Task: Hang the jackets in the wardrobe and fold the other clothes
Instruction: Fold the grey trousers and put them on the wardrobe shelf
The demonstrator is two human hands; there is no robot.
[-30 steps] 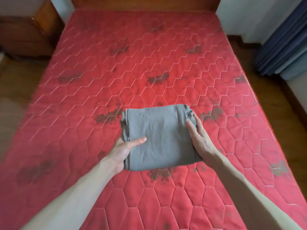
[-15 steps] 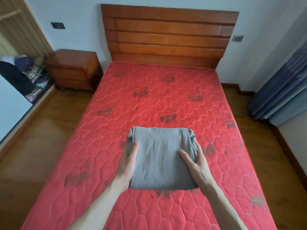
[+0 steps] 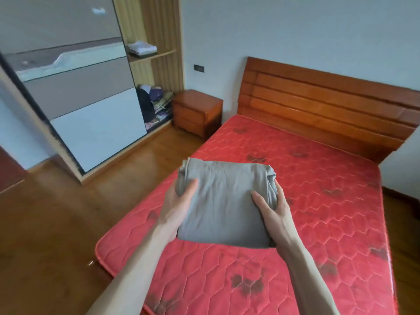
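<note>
A folded grey cotton garment point(image 3: 223, 202), a neat rectangle, is held up at the centre of view above a red quilted mattress point(image 3: 318, 212). The left hand point(image 3: 178, 206) and right hand point(image 3: 273, 210) grasp its sides, thumbs on top. An open wardrobe point(image 3: 154, 71) stands at ten o'clock.

matt grey cloth garment point(image 3: 223, 201), quilted mattress point(image 3: 318, 201)

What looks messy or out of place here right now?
Clothes lie heaped, unfolded, at the bottom of the open wardrobe. Dark stains blotch the mattress. The grey garment looks neatly folded.
</note>
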